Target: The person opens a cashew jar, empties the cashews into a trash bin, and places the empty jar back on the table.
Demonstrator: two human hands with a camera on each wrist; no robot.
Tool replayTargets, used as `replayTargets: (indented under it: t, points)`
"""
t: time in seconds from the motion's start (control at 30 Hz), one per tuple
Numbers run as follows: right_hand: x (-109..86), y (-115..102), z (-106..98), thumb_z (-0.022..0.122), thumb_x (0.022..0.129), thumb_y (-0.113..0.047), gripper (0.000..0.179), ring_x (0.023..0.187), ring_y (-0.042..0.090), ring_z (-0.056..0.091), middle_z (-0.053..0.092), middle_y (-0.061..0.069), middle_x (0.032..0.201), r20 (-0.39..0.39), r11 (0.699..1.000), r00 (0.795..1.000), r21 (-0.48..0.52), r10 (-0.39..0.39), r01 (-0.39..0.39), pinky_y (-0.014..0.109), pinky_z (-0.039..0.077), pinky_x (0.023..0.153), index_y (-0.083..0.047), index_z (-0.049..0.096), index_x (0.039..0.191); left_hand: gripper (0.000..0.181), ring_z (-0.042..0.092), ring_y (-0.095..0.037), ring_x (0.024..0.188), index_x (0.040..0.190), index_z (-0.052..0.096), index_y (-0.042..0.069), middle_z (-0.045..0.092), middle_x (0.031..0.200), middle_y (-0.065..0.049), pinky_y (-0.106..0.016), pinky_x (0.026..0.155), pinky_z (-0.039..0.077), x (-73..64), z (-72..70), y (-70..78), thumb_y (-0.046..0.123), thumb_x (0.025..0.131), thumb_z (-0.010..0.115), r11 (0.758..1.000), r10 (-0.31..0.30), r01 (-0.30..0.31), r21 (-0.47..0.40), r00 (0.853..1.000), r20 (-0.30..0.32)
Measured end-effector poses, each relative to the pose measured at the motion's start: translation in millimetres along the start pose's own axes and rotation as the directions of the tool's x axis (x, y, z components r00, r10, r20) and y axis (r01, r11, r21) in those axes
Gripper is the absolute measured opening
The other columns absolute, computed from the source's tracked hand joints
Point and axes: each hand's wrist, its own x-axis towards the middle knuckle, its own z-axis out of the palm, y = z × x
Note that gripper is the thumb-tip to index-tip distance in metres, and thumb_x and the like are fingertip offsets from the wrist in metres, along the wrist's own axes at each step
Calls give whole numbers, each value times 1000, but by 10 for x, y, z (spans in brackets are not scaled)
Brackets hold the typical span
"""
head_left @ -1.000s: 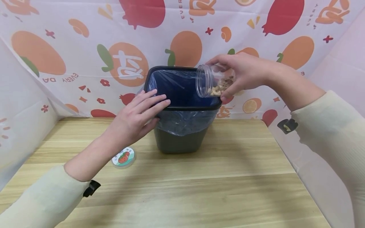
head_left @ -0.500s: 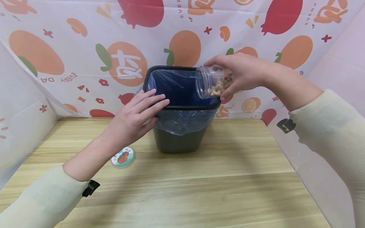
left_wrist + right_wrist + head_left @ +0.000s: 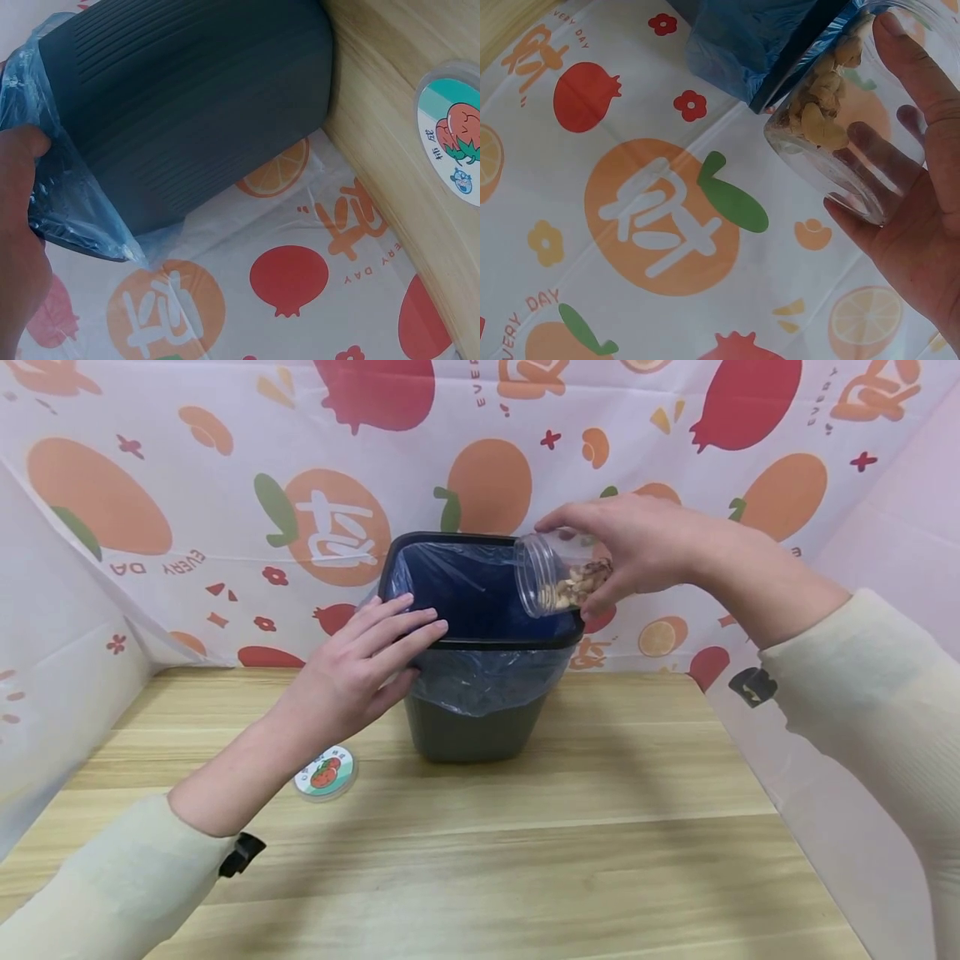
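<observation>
My right hand [image 3: 645, 547] grips a clear plastic jar [image 3: 566, 550] lying on its side, its mouth facing left over the right part of a dark trash bin [image 3: 472, 735]. Cashews and other nuts [image 3: 821, 112] lie along the jar's lower wall, some close to the mouth. With its fingers over the bin's left front rim and the thumb against the outside, my left hand [image 3: 360, 664] holds the bin. In the left wrist view that thumb [image 3: 26, 142] presses on the bluish bag liner [image 3: 67, 187]. The bin stands upright; its bottom inside is hidden.
A round lid [image 3: 326, 774] with a tomato picture lies on the wooden table [image 3: 480, 860], left of the bin and beside my left forearm. A fruit-printed cloth [image 3: 247, 410] hangs right behind the bin, and pale cloth walls flank the table.
The jar has tipped slightly more toward the bin, and the nuts inside have slid toward its mouth. My left hand and the bin have stayed in place.
</observation>
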Motion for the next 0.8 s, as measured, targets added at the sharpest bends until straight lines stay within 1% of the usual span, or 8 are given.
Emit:
replayTargets:
  t: [0.2,0.33,0.43,0.6,0.8]
  points:
    - [-7,-10,-18,90,72,-40,101,132,33,45,49,9,148,-4,1000,1000,-22,-4,4,61,42,101,-30,33,155,71,45,-34,139,143,55,12,59,140,-13,-57,114,34,-4,-2,-7,-2,78,80,1000,1,-1,11,1000,8]
    - [-10,-14,-22,90,71,-39,99,127,32,47,49,9,147,-17,999,1000,-54,-4,3,58,46,95,-31,35,153,72,45,-35,139,143,56,12,59,140,-13,-57,114,34,-5,1,-7,-2,77,81,1000,3,-3,6,1000,4]
    - [-8,-18,-34,90,71,-40,99,125,31,48,51,9,146,-26,997,1000,-81,-13,11,56,46,93,-30,36,153,73,45,-34,139,143,56,12,59,140,-13,-57,114,34,-6,-3,-1,-3,76,81,1000,1,-1,8,1000,3]
    - [-19,-29,-58,90,70,-42,99,124,32,49,52,9,145,-23,994,1000,-105,-12,10,58,45,93,-30,36,153,74,45,-34,139,142,57,12,60,139,-13,-57,114,34,5,-2,1,-3,74,83,1000,-1,1,3,1000,-2]
    - [-27,-47,-66,90,70,-43,98,121,33,49,53,10,144,-19,992,1000,-127,-11,9,58,46,91,-31,37,152,73,45,-34,139,142,57,12,60,139,-13,-57,114,34,11,5,8,-4,75,82,1000,-8,8,1,1000,-2]
